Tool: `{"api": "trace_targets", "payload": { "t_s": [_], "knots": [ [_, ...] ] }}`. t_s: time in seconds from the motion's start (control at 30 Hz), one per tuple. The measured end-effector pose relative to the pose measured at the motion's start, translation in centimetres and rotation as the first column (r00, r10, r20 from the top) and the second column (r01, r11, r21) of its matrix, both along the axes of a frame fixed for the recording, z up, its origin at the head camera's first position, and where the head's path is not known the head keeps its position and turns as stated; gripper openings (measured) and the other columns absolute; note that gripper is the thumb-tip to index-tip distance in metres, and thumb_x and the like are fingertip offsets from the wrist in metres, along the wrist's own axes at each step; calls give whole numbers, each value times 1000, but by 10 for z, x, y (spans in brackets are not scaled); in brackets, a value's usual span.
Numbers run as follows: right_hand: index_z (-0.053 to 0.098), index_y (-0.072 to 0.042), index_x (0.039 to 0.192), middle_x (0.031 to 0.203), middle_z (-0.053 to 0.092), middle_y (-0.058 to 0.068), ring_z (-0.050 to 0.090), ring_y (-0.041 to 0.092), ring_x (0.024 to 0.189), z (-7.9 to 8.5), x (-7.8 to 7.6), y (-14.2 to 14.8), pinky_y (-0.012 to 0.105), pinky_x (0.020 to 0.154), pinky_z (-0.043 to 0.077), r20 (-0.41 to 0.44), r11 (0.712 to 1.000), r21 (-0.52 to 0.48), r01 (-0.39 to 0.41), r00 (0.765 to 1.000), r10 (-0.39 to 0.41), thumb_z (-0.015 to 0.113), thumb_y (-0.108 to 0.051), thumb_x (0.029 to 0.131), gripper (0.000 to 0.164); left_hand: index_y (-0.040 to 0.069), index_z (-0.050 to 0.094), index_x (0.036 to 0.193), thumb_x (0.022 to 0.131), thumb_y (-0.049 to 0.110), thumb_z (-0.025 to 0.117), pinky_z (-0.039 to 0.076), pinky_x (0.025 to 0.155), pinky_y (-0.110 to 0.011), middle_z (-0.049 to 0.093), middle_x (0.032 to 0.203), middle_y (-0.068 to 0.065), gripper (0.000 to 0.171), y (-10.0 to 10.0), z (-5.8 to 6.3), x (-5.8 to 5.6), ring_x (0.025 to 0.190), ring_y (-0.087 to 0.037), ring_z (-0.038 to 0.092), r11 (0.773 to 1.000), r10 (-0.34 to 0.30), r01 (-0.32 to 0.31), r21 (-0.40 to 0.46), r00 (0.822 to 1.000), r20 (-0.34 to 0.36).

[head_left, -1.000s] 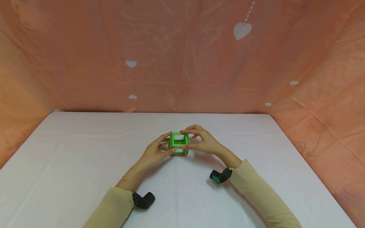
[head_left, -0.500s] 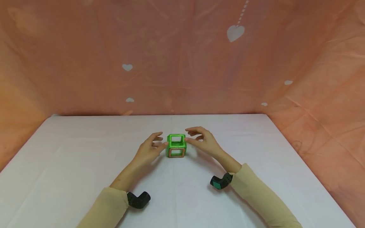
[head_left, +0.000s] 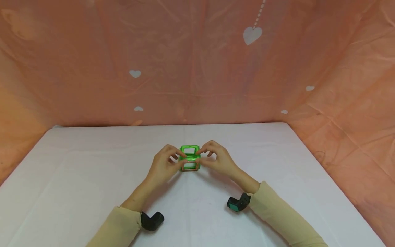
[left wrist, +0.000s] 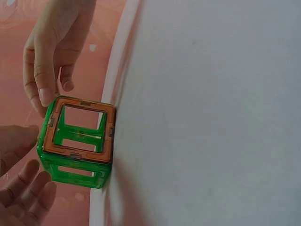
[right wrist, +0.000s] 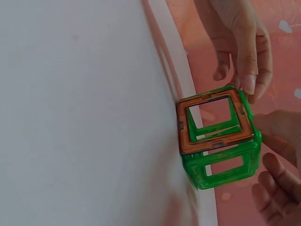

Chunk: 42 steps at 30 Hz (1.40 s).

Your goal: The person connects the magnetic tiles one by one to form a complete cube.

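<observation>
A small open-framed cube [head_left: 189, 166] of magnetic tiles stands on the white table, mostly translucent green with one orange square on the side toward me. My left hand [head_left: 163, 164] pinches its top front edge at the left corner between thumb and index finger. At the opposite corner of that edge, the thumb and index finger of my right hand [head_left: 219, 158] pinch likewise. The left wrist view has the orange square [left wrist: 80, 102] facing the camera, the left hand's other fingers [left wrist: 44, 197] loosely bent beside the cube. The cube [right wrist: 225, 181] looks whole in the right wrist view.
White cloth covers the table [head_left: 92, 164]. Behind it hangs an orange-pink curtain [head_left: 185, 61] with pale hearts. Black wrist cameras, one on the left wrist [head_left: 152, 221] and one on the right [head_left: 238, 203], jut inward over the cloth.
Both hands held the cube's sides a second ago, then spread slightly off it. Now their fingertips have come in over the top front edge and pinch it. The cube stays in place.
</observation>
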State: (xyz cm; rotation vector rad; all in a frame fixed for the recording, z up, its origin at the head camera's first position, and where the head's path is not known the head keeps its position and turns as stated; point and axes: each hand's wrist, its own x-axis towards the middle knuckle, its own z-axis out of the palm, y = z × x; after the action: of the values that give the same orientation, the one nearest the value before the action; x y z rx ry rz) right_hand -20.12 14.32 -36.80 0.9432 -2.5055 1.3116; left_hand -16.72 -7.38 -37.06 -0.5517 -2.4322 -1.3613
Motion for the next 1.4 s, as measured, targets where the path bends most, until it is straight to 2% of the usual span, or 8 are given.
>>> {"api": "trace_targets", "payload": {
  "t_s": [0.23, 0.5, 0.9, 1.1, 1.17, 1.27, 1.33, 1.4],
  "knots": [
    [74, -6, 95, 94, 60, 10, 56, 24, 93, -4, 0, -1, 29, 74, 47, -107, 998, 52, -21, 994, 27, 81, -9, 76, 21, 8, 71, 90, 76, 3, 79, 52, 69, -33, 59, 94, -5, 17, 2, -1, 3, 84, -24, 60, 996, -3, -2, -90, 998, -58],
    [72, -8, 94, 93, 59, 6, 55, 21, 93, -11, 1, 0, 29, 75, 48, -165, 998, 27, -62, 984, 66, 79, -7, 77, 19, 8, 70, 88, 71, 2, 81, 52, 67, -32, 56, 94, -3, 22, 3, -8, 2, 80, -18, 58, 993, 8, -27, -116, 987, -162],
    [74, -8, 94, 91, 59, 11, 54, 20, 90, -14, 2, 0, 31, 74, 49, -158, 998, 3, -62, 985, 62, 79, -7, 77, 18, 4, 70, 85, 74, -3, 79, 55, 68, -29, 57, 96, -7, 16, 4, -8, 1, 81, -21, 60, 1000, -21, 20, -22, 998, -67],
    [75, -8, 94, 91, 59, 9, 55, 20, 91, -15, 1, 0, 33, 74, 49, -145, 998, -11, -60, 988, 57, 79, -7, 78, 17, 3, 70, 85, 73, -5, 79, 55, 67, -29, 56, 96, -8, 17, 4, -9, 0, 80, -21, 60, 999, -26, 27, 18, 997, -68],
    [75, -8, 94, 91, 60, 8, 55, 20, 92, -15, 1, 0, 32, 74, 49, -127, 998, -30, -59, 990, 54, 79, -7, 78, 17, 2, 70, 87, 74, -3, 79, 55, 68, -30, 56, 96, -10, 17, 5, -8, 0, 80, -23, 60, 999, -16, 17, 29, 999, -43],
    [73, -4, 96, 93, 63, 10, 57, 20, 91, -14, 1, -1, 29, 73, 50, -28, 994, -104, -25, 999, 23, 77, -6, 80, 16, 2, 68, 92, 79, 3, 76, 55, 69, -28, 58, 97, -11, 15, 5, -4, -1, 82, -23, 62, 997, 44, -48, 64, 997, 64],
    [71, -2, 97, 94, 65, 11, 59, 17, 89, -11, 1, -2, 26, 72, 50, 67, 987, -157, 32, 998, -22, 74, -7, 83, 16, 2, 66, 95, 85, 9, 72, 53, 68, -26, 60, 97, -12, 14, 5, -1, -2, 82, -23, 63, 989, 105, -121, 86, 980, 171],
    [69, -1, 97, 95, 66, 12, 59, 13, 86, -8, 1, -3, 24, 71, 50, 167, 976, -193, 103, 983, -71, 71, -9, 86, 14, 2, 65, 96, 89, 15, 68, 50, 66, -23, 63, 95, -11, 15, 4, 2, -4, 80, -21, 64, 976, 164, -197, 96, 948, 271]
  ]
}}
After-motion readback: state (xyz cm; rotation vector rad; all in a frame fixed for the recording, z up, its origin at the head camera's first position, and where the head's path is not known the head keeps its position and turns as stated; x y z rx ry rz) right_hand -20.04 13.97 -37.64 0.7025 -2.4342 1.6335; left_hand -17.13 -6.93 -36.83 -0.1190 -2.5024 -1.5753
